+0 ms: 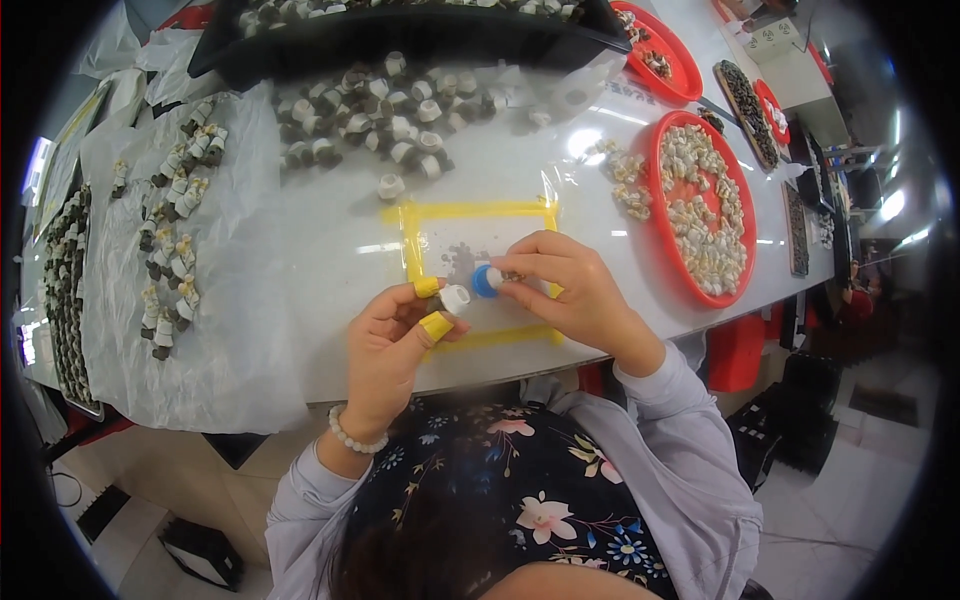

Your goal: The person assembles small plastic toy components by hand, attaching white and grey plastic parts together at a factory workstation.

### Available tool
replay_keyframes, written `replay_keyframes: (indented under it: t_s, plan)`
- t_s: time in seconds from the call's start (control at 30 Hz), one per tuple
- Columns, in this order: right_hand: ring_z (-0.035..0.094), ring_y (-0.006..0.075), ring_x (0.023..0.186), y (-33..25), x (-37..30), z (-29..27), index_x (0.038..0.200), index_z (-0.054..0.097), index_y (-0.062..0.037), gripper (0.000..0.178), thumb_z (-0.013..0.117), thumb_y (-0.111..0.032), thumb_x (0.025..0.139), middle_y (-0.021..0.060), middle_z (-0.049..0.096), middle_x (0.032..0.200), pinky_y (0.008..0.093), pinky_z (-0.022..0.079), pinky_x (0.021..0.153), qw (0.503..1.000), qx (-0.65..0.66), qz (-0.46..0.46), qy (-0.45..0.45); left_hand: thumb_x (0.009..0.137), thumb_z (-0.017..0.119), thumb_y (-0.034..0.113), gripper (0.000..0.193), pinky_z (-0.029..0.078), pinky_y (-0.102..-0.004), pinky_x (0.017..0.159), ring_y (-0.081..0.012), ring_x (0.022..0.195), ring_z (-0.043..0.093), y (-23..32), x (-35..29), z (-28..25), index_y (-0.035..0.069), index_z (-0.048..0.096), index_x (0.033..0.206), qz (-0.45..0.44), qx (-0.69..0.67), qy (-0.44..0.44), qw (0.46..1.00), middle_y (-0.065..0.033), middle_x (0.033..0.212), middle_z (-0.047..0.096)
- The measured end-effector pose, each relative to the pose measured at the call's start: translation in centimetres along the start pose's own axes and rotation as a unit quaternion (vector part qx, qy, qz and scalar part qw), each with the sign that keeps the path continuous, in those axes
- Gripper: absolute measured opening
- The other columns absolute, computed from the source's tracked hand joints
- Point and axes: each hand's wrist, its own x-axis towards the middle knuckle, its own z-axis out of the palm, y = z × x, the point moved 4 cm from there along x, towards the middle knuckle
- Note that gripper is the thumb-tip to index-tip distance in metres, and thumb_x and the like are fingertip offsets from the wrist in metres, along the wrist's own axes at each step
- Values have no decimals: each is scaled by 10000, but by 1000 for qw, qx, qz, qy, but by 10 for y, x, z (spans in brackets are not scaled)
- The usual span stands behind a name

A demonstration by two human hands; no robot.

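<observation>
My left hand (388, 335), with yellow tape around the thumb and a fingertip, pinches a small white-and-dark figurine piece (455, 300), its white end tilted up to the right. Close by on the right, my right hand (560, 285) has its thumb and forefinger closed on a small white-and-brown piece (508, 277). Its white end meets a small round blue cap (484, 281); whether the cap is held or rests on the table cannot be made out. Both hands are over a yellow-taped rectangle (480, 211) with grey smudges inside.
Many white-and-dark pieces (400, 125) lie loosely beyond my hands, before a black bin (420, 35). On the left, plastic sheeting (240, 330) carries more pieces (180, 190). A red tray (742, 215) of white-and-tan pieces stands right, near another red tray (690, 55).
</observation>
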Motion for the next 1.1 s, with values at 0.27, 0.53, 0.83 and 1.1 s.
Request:
replay_keyframes:
  t_s: [0.27,0.53,0.83,1.1]
  plan:
    - [598,188,786,-8,1,-6,981,653,-28,245,678,-22,737,92,625,883,266,460,694,989,145,28,15,827,587,-17,284,519,-299,787,-183,853,623,-3,4,1,-42,524,1103,0,7,-18,1000,-118,965,618]
    - [598,193,781,-16,7,1,1005,655,-40,276,678,-10,732,92,624,872,269,460,692,986,169,0,-10,822,586,-39,272,520,-300,780,-196,856,630,-7,3,-2,-50,528,1087,15,-19,-31,999,-135,961,624]
    - [602,206,713,-17,3,2,957,666,-24,255,680,9,704,89,619,825,269,473,622,993,105,-23,-52,821,587,-28,217,541,-330,748,-240,808,640,-9,-3,1,-66,542,1031,42,89,-53,994,-163,966,622]
    - [616,247,746,-5,-6,1,943,656,-6,220,684,-59,731,106,633,845,286,486,670,984,160,-28,-76,799,569,-92,244,512,-281,787,-192,877,618,-5,-5,5,-74,527,1039,3,100,-57,993,-133,989,604]
